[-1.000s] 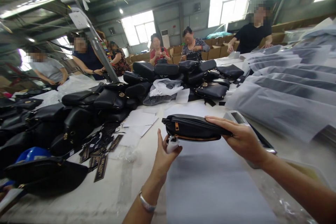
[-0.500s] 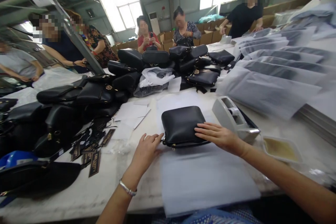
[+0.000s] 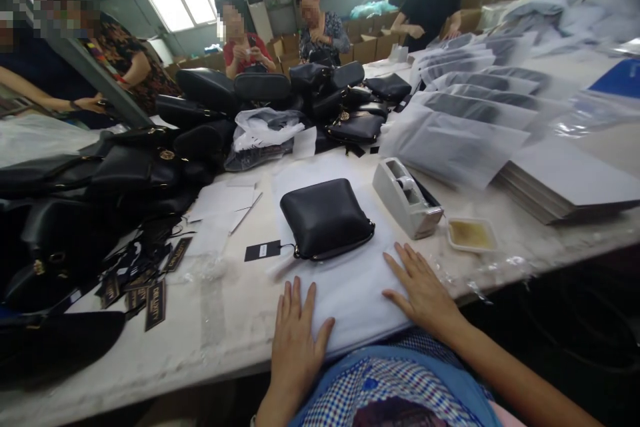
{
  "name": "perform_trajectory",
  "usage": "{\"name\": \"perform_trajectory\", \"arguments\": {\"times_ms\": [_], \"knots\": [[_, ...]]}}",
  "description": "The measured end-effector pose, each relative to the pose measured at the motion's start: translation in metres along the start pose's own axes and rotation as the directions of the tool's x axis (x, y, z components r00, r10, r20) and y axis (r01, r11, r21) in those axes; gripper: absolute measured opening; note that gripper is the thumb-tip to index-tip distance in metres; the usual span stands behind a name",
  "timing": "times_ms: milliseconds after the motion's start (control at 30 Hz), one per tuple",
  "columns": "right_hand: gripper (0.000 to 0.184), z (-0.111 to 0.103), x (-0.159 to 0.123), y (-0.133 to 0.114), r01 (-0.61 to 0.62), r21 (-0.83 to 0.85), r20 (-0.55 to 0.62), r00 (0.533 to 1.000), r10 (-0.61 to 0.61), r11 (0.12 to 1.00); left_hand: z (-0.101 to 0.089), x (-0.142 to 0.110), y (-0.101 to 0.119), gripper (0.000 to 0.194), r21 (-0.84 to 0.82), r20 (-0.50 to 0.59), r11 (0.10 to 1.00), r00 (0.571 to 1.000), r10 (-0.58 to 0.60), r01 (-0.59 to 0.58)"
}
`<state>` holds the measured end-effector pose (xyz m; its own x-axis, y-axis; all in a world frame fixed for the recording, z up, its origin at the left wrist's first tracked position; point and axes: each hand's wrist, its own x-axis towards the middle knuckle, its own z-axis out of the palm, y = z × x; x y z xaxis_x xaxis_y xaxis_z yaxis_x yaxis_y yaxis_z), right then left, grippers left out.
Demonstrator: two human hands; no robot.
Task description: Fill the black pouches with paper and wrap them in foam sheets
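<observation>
A small black handbag (image 3: 325, 219) lies flat on white wrapping sheets (image 3: 350, 300) in front of me. Its black hang tag (image 3: 263, 251) is spread out on the table to the bag's left. My left hand (image 3: 299, 333) rests with fingers spread on the left edge of the sheets, below the bag. On their right edge lies my right hand (image 3: 423, 290), its fingers also spread. Neither hand touches the bag or holds anything.
Right of the bag stands a grey tape dispenser (image 3: 407, 197), with a shallow dish of yellowish stuff (image 3: 471, 235) beside it. Grey boards (image 3: 565, 180) and bagged goods (image 3: 450, 133) lie farther right. Black bags (image 3: 135, 170) pile up at left, near loose tags (image 3: 155, 303). Several people work behind.
Both hands have left the bag and come back toward me onto the sheets. The bag sits turned slightly, its tag now laid out to the left. My view has shifted right.
</observation>
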<state>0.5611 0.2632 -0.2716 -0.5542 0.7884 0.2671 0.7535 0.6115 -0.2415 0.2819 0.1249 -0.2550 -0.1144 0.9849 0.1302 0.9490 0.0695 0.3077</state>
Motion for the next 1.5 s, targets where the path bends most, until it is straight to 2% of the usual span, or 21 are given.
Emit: {"name": "perform_trajectory", "arguments": {"times_ms": [133, 300, 400, 467, 533, 600, 667, 700, 800, 867, 1000, 1100, 1200, 1300, 1400, 1500], "knots": [[0.067, 0.005, -0.008, -0.01, 0.004, -0.04, -0.045, 0.999, -0.006, 0.999, -0.001, -0.009, -0.005, 0.063, 0.061, -0.034, 0.998, 0.999, 0.03, -0.028], [0.069, 0.01, -0.036, -0.021, 0.022, -0.053, -0.107, 0.994, -0.028, 0.998, 0.004, -0.032, -0.017, 0.063, 0.129, -0.079, 0.987, 0.991, 0.105, -0.094], [0.068, 0.006, -0.048, -0.025, 0.027, -0.04, -0.089, 0.996, -0.031, 0.999, 0.0, -0.043, -0.024, 0.06, 0.106, -0.048, 0.989, 0.993, 0.111, -0.106], [0.06, -0.005, -0.046, -0.026, 0.012, -0.027, -0.08, 0.997, -0.014, 1.0, -0.01, -0.042, -0.026, 0.049, 0.049, -0.005, 0.996, 0.997, 0.073, -0.072], [0.05, -0.018, -0.034, -0.025, 0.002, 0.018, -0.096, 0.995, 0.0, 1.0, -0.023, -0.031, -0.026, 0.04, -0.027, -0.028, 1.0, 1.0, 0.004, -0.005], [0.043, -0.031, -0.012, -0.023, -0.004, 0.12, -0.128, 0.992, 0.019, 0.993, -0.036, -0.01, -0.023, 0.039, -0.098, -0.125, 0.994, 0.991, -0.051, 0.039], [0.046, -0.036, 0.015, -0.021, -0.013, 0.255, -0.145, 0.988, 0.051, 0.967, -0.045, 0.017, -0.02, 0.046, -0.136, -0.206, 0.99, 0.976, -0.066, 0.038], [0.05, -0.036, 0.03, -0.021, -0.021, 0.319, -0.139, 0.988, 0.069, 0.948, -0.048, 0.031, -0.019, 0.052, -0.144, -0.211, 0.989, 0.975, -0.064, 0.034], [0.062, -0.024, 0.066, -0.023, -0.042, 0.451, -0.097, 0.991, 0.095, 0.892, -0.051, 0.066, -0.018, 0.073, -0.176, -0.088, 0.983, 0.994, -0.066, 0.05], [0.064, -0.012, 0.08, -0.026, -0.054, 0.489, -0.079, 0.991, 0.106, 0.87, -0.052, 0.079, -0.02, 0.083, -0.209, 0.013, 0.976, 0.998, -0.065, 0.066], [0.06, 0.002, 0.079, -0.033, -0.097, 0.498, -0.098, 0.981, 0.167, 0.862, -0.056, 0.086, -0.027, 0.079, -0.235, 0.087, 0.97, 0.995, -0.051, 0.07], [0.056, -0.003, 0.067, -0.032, -0.086, 0.477, -0.125, 0.978, 0.165, 0.874, -0.056, 0.085, -0.03, 0.075, -0.214, 0.134, 0.971, 0.988, -0.08, 0.108], [0.048, -0.024, 0.059, -0.021, -0.065, 0.398, -0.17, 0.975, 0.143, 0.915, -0.05, 0.082, -0.035, 0.074, -0.198, 0.167, 0.969, 0.979, -0.114, 0.146], [0.039, -0.055, 0.058, 0.004, -0.093, 0.216, -0.347, 0.923, 0.165, 0.972, -0.038, 0.079, -0.042, 0.071, -0.203, 0.152, 0.972, 0.985, -0.086, 0.117], [0.036, -0.085, 0.057, 0.038, -0.172, 0.021, -0.481, 0.862, 0.161, 0.985, -0.028, 0.078, -0.044, 0.069, -0.215, 0.001, 0.977, 1.0, 0.01, -0.009], [0.036, -0.102, 0.05, 0.071, -0.304, -0.125, -0.509, 0.837, 0.202, 0.944, -0.027, 0.08, -0.033, 0.067, -0.166, -0.191, 0.982, 0.98, 0.062, -0.095]]}}
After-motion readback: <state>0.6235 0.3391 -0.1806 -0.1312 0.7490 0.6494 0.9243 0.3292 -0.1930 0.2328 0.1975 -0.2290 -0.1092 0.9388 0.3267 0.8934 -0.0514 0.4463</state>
